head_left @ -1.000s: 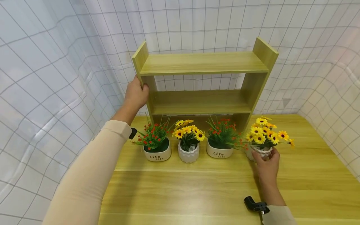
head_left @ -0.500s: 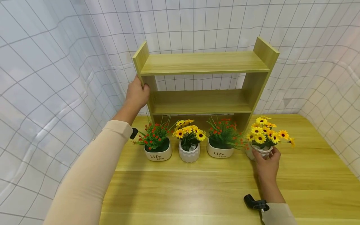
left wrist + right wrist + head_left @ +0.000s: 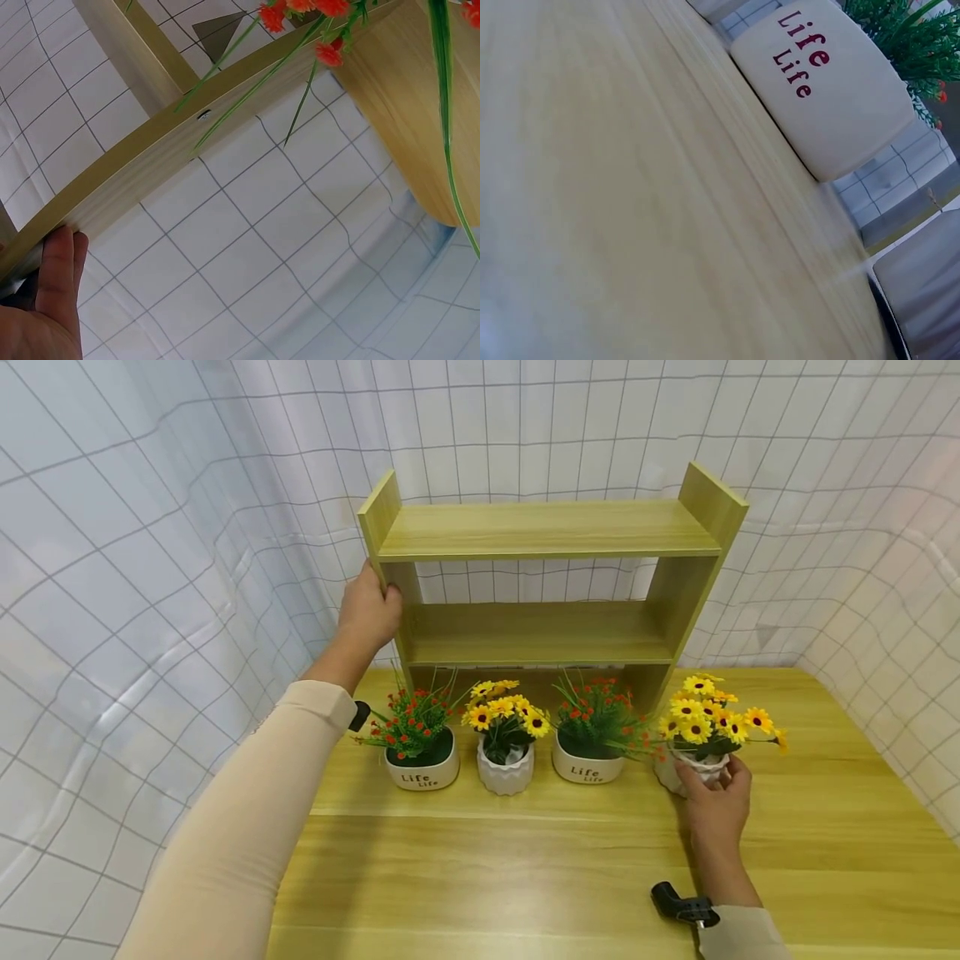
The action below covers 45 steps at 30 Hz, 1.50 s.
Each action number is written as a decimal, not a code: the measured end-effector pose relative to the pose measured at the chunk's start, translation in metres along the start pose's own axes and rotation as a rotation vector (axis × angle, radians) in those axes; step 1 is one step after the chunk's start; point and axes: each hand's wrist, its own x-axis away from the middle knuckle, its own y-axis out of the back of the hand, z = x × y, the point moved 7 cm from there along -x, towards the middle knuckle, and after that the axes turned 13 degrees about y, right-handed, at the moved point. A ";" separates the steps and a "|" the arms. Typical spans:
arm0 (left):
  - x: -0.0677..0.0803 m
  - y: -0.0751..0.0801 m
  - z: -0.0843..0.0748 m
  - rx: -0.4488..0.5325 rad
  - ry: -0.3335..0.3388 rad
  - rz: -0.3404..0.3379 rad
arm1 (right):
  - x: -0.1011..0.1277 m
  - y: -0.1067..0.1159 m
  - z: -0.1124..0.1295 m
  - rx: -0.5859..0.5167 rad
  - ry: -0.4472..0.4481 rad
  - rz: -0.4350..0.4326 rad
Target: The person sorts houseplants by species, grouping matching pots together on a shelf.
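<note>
A two-tier wooden shelf (image 3: 540, 531) stands at the back of the wooden table (image 3: 525, 868). My left hand (image 3: 367, 610) grips its left side panel; in the left wrist view my fingers (image 3: 56, 274) lie along the panel (image 3: 172, 139) edge. My right hand (image 3: 712, 802) holds the white ribbed pot (image 3: 693, 768) of yellow sunflowers (image 3: 712, 714) at the right end of the row. The right wrist view shows a white "Life" pot (image 3: 829, 90) on the table (image 3: 615, 225).
In front of the shelf stand a red-flower "Life" pot (image 3: 420, 760), a yellow sunflower pot (image 3: 506, 752) and another red-flower "Life" pot (image 3: 588, 752). A white gridded cloth (image 3: 150, 543) hangs behind and on both sides.
Almost nothing has moved. My right hand has closed a little more around the sunflower pot; my left hand keeps its grip on the shelf.
</note>
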 end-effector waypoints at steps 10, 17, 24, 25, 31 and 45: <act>0.001 0.001 0.000 0.000 -0.004 -0.007 | 0.005 0.005 0.009 -0.048 0.003 -0.042; 0.001 0.000 0.001 -0.015 0.002 -0.007 | 0.005 0.009 0.025 -0.103 0.090 -0.070; 0.002 0.002 0.000 -0.019 0.003 -0.017 | 0.005 0.011 0.050 -0.160 0.172 -0.086; 0.003 0.002 0.000 -0.020 0.004 -0.019 | 0.005 0.011 0.054 -0.170 0.177 -0.087; 0.003 0.002 0.001 -0.020 0.014 -0.015 | 0.004 0.013 0.076 -0.193 0.202 -0.088; 0.001 0.001 0.001 -0.019 0.023 -0.007 | -0.008 0.013 0.142 -0.361 0.309 -0.057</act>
